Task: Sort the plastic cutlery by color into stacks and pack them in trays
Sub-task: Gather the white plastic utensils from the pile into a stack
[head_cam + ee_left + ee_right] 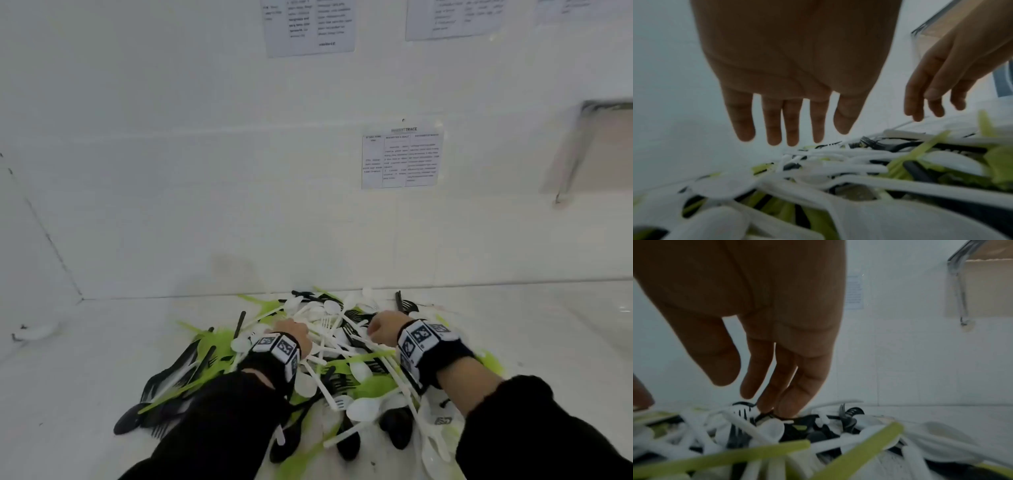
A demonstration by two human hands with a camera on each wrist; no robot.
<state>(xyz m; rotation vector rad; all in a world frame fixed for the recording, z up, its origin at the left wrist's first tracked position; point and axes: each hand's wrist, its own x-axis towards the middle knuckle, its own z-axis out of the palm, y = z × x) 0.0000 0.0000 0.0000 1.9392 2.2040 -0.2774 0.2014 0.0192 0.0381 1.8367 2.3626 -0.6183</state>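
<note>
White, black and green cutlery (329, 363) lies heaped directly under our fingers, handles crossing every way. Our right hand (764, 331) is nearer, relaxed fingertips (787, 408) touching a black piece; our left hand (797, 65) hovers just above, fingers straight, holding nothing.

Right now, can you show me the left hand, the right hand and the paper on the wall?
left hand (797, 65): left wrist view, on the palm.
right hand (766, 296): right wrist view, on the palm.
paper (400, 159): head view, on the middle of the sheet.
</note>
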